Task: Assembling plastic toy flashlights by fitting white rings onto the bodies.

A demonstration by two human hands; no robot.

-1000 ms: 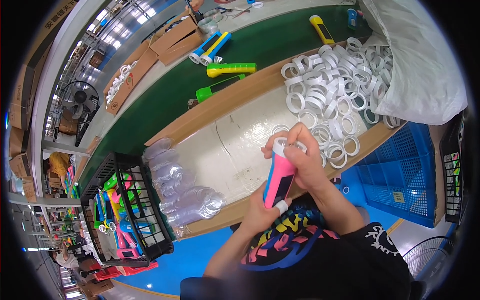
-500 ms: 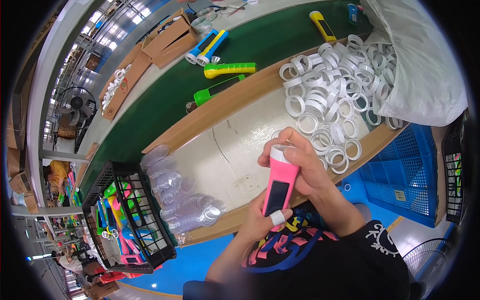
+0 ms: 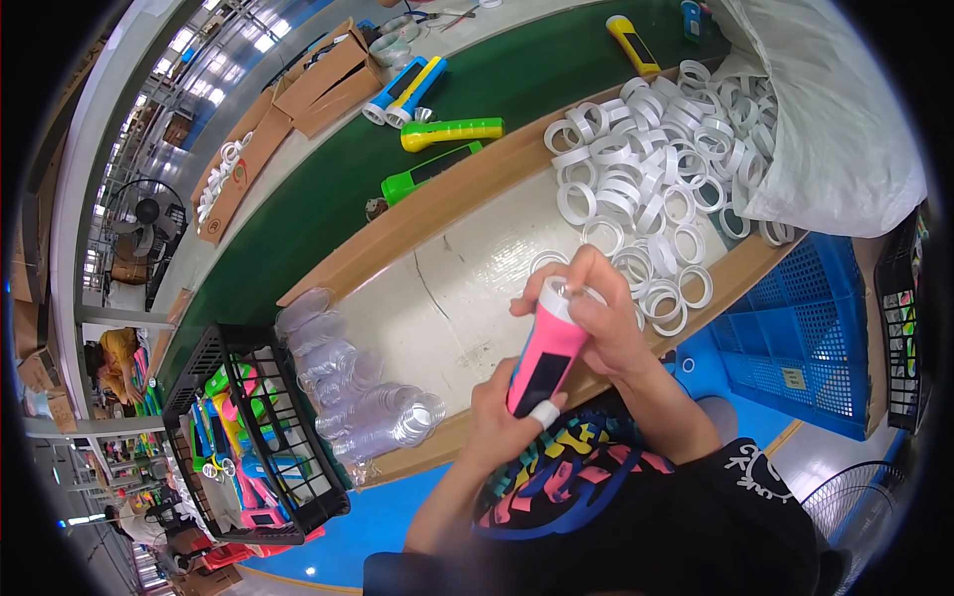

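One pink torch [image 3: 550, 341] tilts over the tray [image 3: 427, 283]'s near edge, left grip [image 3: 497, 412] wrapped round its handle [image 3: 544, 379], right grip [image 3: 616, 326] pinching its white head [image 3: 554, 300]. Probably light, stiff, slick; best held by the handle.

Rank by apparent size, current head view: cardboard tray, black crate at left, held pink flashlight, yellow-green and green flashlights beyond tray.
1. Cardboard tray
2. Black crate
3. Pink flashlight; nearness may enlarge it
4. Yellow-green flashlight and green flashlight: too alike to rank
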